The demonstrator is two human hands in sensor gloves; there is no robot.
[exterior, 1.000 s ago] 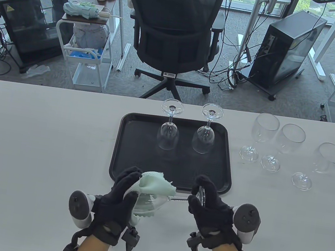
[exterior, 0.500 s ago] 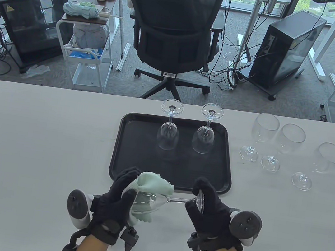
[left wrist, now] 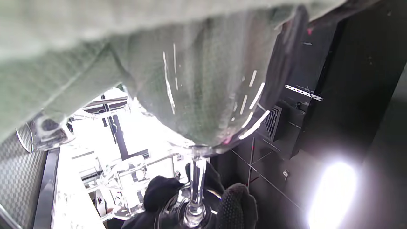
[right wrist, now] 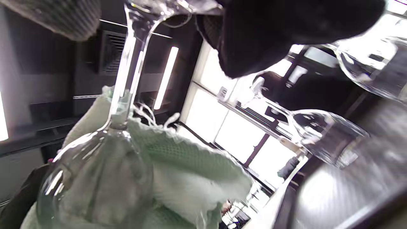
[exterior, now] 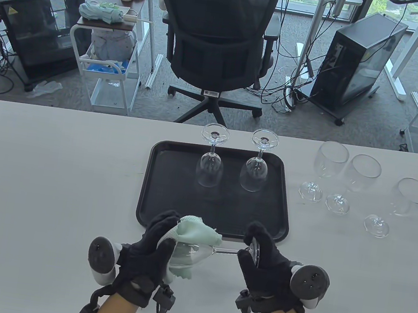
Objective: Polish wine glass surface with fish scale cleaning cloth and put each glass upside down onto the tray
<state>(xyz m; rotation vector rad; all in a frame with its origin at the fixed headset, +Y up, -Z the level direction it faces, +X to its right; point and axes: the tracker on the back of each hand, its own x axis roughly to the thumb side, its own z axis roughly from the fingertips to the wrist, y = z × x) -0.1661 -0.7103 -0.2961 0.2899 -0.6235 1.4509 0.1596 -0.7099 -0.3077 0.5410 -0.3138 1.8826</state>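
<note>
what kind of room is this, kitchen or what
Probably an office or lab, not a kitchen: an office chair and desktop computer towers stand on carpet behind the white table, with loose cables about.

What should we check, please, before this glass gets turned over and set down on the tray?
1. Right hand grips the held glass by its foot: ok.
2. Left hand wraps the cloth round the bowl: ok.
3. Bowl fully polished: cannot tell.
4. Free space on the tray in front of the two upturned glasses: ok.
5. Three unpolished glasses stand clear of the path: ok.
</note>
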